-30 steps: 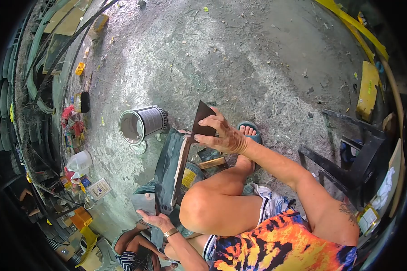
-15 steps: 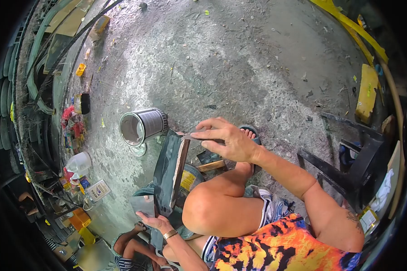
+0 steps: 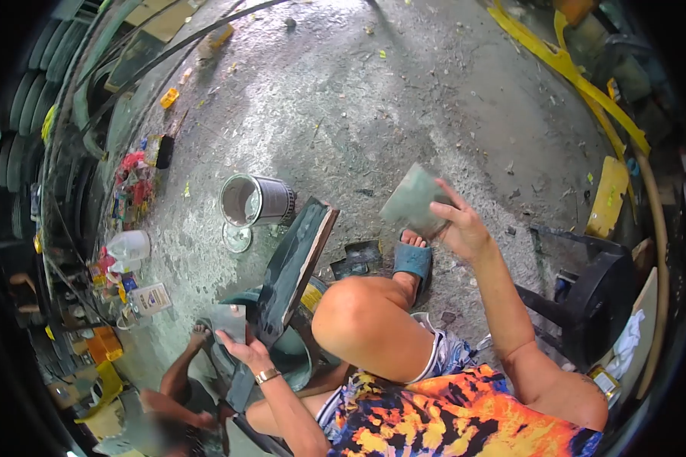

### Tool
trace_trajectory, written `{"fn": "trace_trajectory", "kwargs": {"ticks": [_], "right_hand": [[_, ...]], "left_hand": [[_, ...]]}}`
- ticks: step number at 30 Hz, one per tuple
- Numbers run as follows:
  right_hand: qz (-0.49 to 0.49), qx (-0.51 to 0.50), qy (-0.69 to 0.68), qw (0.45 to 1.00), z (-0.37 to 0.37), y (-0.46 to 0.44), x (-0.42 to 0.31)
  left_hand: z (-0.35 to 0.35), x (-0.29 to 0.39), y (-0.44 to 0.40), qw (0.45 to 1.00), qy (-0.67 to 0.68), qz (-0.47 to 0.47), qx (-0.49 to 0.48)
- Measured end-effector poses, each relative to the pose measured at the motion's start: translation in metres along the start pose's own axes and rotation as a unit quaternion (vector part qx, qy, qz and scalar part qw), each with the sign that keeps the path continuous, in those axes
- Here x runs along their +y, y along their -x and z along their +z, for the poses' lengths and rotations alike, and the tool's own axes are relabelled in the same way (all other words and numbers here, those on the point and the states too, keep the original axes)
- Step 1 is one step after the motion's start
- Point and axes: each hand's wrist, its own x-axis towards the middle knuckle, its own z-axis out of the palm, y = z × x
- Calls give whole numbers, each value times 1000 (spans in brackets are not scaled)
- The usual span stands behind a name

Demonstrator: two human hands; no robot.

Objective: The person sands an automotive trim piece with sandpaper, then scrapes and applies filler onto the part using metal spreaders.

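Observation:
A thin flat square plate (image 3: 418,200) is pinched in my right hand (image 3: 465,228), raised over the floor above the sandalled foot. My left hand (image 3: 245,352) grips a smaller grey flat plate (image 3: 229,321) by its lower edge. Between the hands a long dark panel (image 3: 286,266), with a pale rough strip along its right edge, leans up at a slant over a greenish bucket (image 3: 293,362). The right hand is apart from the panel. Beyond the panel's upper end an open tin (image 3: 256,199) has greyish material inside, with a round lid (image 3: 237,237) beside it.
Another person (image 3: 183,396) is at the lower left. A black plastic stool (image 3: 587,301) lies at the right, near a yellow strip (image 3: 608,198). A translucent jug (image 3: 128,245), a small sign-like box (image 3: 151,299) and clutter line the left side.
My right hand has lifted away from the panel's edge, up and right, turning its plate flat to view. My left hand still holds its plate. The view has shifted, and the other person has moved.

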Motion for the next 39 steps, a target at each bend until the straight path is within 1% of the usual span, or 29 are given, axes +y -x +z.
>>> {"fn": "trace_trajectory", "kwargs": {"ticks": [2, 3, 4, 6, 7, 8, 9, 10, 11, 12, 14, 15, 17, 19, 20, 21, 23, 24, 25, 26, 27, 32, 33, 36, 37, 38, 39], "right_hand": [[-87, 10, 86, 992, 30, 21, -20], [-130, -17, 132, 983, 51, 32, -34], [-169, -33, 206, 963, 72, 43, -44], [-242, -67, 347, 904, 113, 69, -50], [-264, -121, 362, 886, 132, 82, -42], [-307, -200, 455, 812, 147, 87, -35], [-345, -277, 534, 720, 161, 90, -25], [-352, -296, 543, 703, 174, 94, -1], [-359, -313, 553, 684, 178, 98, 29], [-366, -315, 582, 655, 179, 102, 53], [-388, -316, 633, 591, 171, 105, 97], [-375, -310, 637, 598, 160, 105, 113], [-343, -294, 646, 615, 141, 109, 137], [-254, -304, 705, 588, 132, 116, 130], [-210, -304, 733, 571, 128, 119, 124], [-246, -284, 735, 565, 125, 117, 121], [-277, -307, 759, 503, 155, 117, 109], [-293, -315, 769, 472, 169, 119, 105], [-309, -327, 797, 404, 178, 119, 108], [-308, -340, 796, 395, 180, 121, 115], [-308, -354, 794, 387, 181, 121, 122], [-270, -395, 802, 358, 167, 131, 125], [-265, -397, 799, 366, 166, 133, 119], [-87, -392, 763, 507, 119, 126, 103], [-88, -358, 687, 626, 103, 121, 104], [-5, -255, 616, 746, 89, 123, 98], [71, -138, 519, 841, 87, 129, 94]], "left_hand": [[5, 12, 2, 1000, 12, 8, -10], [8, 22, 3, 999, 34, 9, -37], [20, 36, 15, 999, 21, 17, -28], [47, 62, 47, 999, 9, 14, -50], [62, 75, 68, 998, 12, -13, -61], [74, 82, 90, 997, 15, -40, -70], [80, 81, 107, 995, 17, -46, -89], [82, 80, 124, 993, 17, -54, -107], [85, 77, 140, 992, 34, -61, -102], [83, 74, 152, 990, 46, -87, -96], [81, 73, 168, 986, 80, -98, -105], [80, 82, 180, 980, 100, -116, -124], [63, 77, 179, 983, 92, -114, -107], [46, 79, 182, 982, 85, -136, -104], [38, 76, 180, 984, 63, -116, -115], [32, 70, 179, 987, 44, -95, -125], [22, 64, 180, 987, -17, -67, -147], [20, 63, 183, 982, -42, -53, -174], [20, 63, 184, 977, -66, -37, -201], [20, 64, 187, 969, -91, -20, -227], [24, 68, 194, 977, -62, -40, -199], [13, 55, 193, 991, 8, -42, -129], [12, 51, 192, 992, 16, -40, -117], [2, 45, 183, 995, 38, -59, -75], [-1, 39, 183, 992, 47, -86, -78], [-5, 29, 186, 989, 55, -114, -83], [-10, 15, 189, 984, 60, -141, -93]]}}
